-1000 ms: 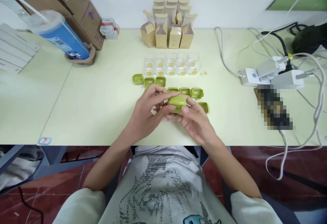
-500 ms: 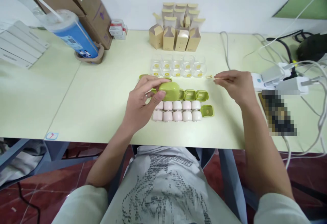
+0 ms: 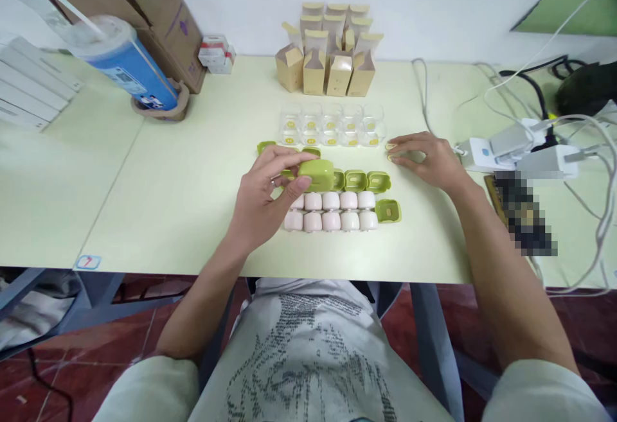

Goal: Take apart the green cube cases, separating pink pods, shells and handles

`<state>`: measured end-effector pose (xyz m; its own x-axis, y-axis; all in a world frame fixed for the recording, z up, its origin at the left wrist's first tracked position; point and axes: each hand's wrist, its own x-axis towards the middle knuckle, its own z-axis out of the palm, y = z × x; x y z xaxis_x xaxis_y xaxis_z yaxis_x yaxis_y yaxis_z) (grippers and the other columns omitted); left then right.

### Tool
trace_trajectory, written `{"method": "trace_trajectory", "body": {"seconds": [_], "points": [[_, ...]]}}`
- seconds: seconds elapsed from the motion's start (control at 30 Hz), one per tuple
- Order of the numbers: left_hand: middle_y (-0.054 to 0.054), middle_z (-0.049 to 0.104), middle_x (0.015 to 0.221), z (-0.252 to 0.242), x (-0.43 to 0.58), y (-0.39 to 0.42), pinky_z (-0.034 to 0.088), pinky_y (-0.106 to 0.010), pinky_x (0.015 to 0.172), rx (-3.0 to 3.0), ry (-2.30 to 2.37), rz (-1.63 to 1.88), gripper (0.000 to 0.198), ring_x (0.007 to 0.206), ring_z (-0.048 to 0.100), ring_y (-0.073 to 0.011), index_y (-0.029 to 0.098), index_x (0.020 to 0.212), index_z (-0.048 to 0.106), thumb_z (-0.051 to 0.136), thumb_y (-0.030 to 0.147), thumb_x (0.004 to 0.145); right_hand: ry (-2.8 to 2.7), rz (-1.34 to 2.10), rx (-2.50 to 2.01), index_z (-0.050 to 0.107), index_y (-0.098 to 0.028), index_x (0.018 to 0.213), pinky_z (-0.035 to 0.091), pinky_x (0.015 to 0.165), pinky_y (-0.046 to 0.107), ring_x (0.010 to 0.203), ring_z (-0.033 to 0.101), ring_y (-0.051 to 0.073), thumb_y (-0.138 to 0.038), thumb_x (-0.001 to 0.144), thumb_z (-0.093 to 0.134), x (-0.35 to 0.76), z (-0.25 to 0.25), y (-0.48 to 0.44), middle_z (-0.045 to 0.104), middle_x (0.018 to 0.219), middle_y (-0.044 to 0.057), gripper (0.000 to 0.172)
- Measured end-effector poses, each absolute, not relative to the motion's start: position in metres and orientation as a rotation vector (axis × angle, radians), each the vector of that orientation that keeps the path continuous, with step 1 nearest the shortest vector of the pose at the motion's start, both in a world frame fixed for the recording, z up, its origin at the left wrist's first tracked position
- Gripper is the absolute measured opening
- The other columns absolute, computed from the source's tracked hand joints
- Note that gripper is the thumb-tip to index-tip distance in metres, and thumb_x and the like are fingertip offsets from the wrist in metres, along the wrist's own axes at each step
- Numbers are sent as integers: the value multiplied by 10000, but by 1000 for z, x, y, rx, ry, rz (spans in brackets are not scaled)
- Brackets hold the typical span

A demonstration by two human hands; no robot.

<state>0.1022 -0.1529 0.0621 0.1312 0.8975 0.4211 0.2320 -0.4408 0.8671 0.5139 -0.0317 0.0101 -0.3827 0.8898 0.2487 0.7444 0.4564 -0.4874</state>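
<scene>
My left hand (image 3: 267,194) grips a closed green case (image 3: 317,175) between thumb and fingers, held just above the table. Under and beside it lie a row of open green cases (image 3: 366,182) and two rows of pale pink pieces (image 3: 331,211). One more green case (image 3: 388,211) sits at the right end of the pink rows. My right hand (image 3: 427,158) rests low on the table to the right, fingertips pressed on a small yellow ring-like piece (image 3: 391,147). Clear plastic cups with yellow marks (image 3: 332,126) stand behind the green cases.
Small tan cardboard boxes (image 3: 328,56) stand at the back centre. A blue cup with a straw (image 3: 128,65) and a brown carton (image 3: 144,4) are at the back left. White adapters and tangled cables (image 3: 520,142) crowd the right side. White flat boxes (image 3: 29,91) lie far left.
My right hand let go of the green case, swung out to the right, and has come down onto the small yellow piece. My left hand kept the green case, moving it slightly left.
</scene>
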Motion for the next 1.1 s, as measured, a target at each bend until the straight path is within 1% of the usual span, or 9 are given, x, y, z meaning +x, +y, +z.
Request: {"method": "trace_trajectory", "body": {"seconds": [0.17, 0.33, 0.43, 0.5, 0.6, 0.7, 0.9, 1.03, 1.1], "points": [[-99, 762, 1315, 57, 95, -149, 688, -301, 753, 1789, 1072, 1426, 278, 1083, 762, -203, 282, 1319, 861, 857, 433, 1085, -2233, 247, -1536, 894, -209, 1295, 683, 997, 568, 1039, 824, 371, -380, 1007, 741, 504, 6, -26, 862, 1150, 167, 368], [-53, 793, 1424, 52, 62, -134, 734, -349, 851, 1932, 1230, 1477, 220, 1265, 797, -234, 274, 1192, 846, 926, 400, 1030, -2086, 88, -1591, 859, -218, 1334, 670, 938, 542, 1092, 801, 378, -392, 1046, 695, 490, 34, -64, 823, 1272, 200, 374], [-4, 819, 1324, 43, 24, -121, 719, -365, 788, 2180, 1384, 1500, 270, 1103, 816, -199, 257, 1055, 864, 972, 494, 985, -1940, 224, -1585, 836, -249, 1114, 631, 772, 437, 866, 793, 287, -488, 1110, 678, 482, 61, -117, 855, 1150, 147, 286], [9, 830, 1269, 37, 2, -115, 700, -376, 772, 2231, 1541, 1334, 247, 973, 801, -166, 298, 1007, 879, 962, 529, 982, -1989, 464, -1654, 825, -258, 1089, 634, 790, 446, 775, 784, 271, -613, 1107, 706, 476, 71, -150, 865, 1047, 109, 375], [-5, 835, 1209, 32, -5, -113, 669, -385, 779, 2226, 1707, 1062, 180, 764, 726, -119, 281, 933, 888, 937, 443, 993, -1989, 764, -1716, 802, -246, 1339, 648, 767, 457, 835, 815, 298, -800, 983, 811, 466, 69, -177, 872, 1258, 143, 658], [-75, 845, 1284, 38, 14, -119, 677, -431, 945, 2172, 1870, 728, 28, 912, 764, -187, 170, 975, 890, 864, 168, 967, -2002, 941, -1675, 784, -214, 1418, 681, 798, 491, 879, 821, 324, -831, 830, 920, 457, 58, -177, 864, 1284, 163, 863], [-110, 829, 1422, 57, 36, -129, 696, -457, 974, 2150, 1872, 490, 176, 782, 745, -156, 147, 1083, 895, 815, 105, 932, -1939, 953, -1679, 835, -223, 1187, 693, 820, 517, 809, 800, 304, -761, 864, 907, 467, 62, -171, 870, 1056, 120, 631], [-67, 859, 1346, 79, 43, -148, 698, -546, 1100, 2406, 1658, 993, 185, 1148, 841, -283, 262, 1229, 906, 849, 320, 1063, -1674, 986, -1459, 792, -286, 1325, 738, 926, 487, 1037, 858, 306, -607, 852, 1030, 457, 81, -188, 859, 1310, 95, 618], [-49, 860, 1337, 88, 63, -164, 724, -486, 1089, 2417, 1351, 1226, 229, 1227, 838, -259, 311, 1304, 885, 892, 332, 1076, -1602, 996, -1284, 797, -306, 1318, 740, 993, 460, 1129, 855, 290, -497, 847, 1067, 435, 83, -195, 848, 1351, 70, 575]]}}
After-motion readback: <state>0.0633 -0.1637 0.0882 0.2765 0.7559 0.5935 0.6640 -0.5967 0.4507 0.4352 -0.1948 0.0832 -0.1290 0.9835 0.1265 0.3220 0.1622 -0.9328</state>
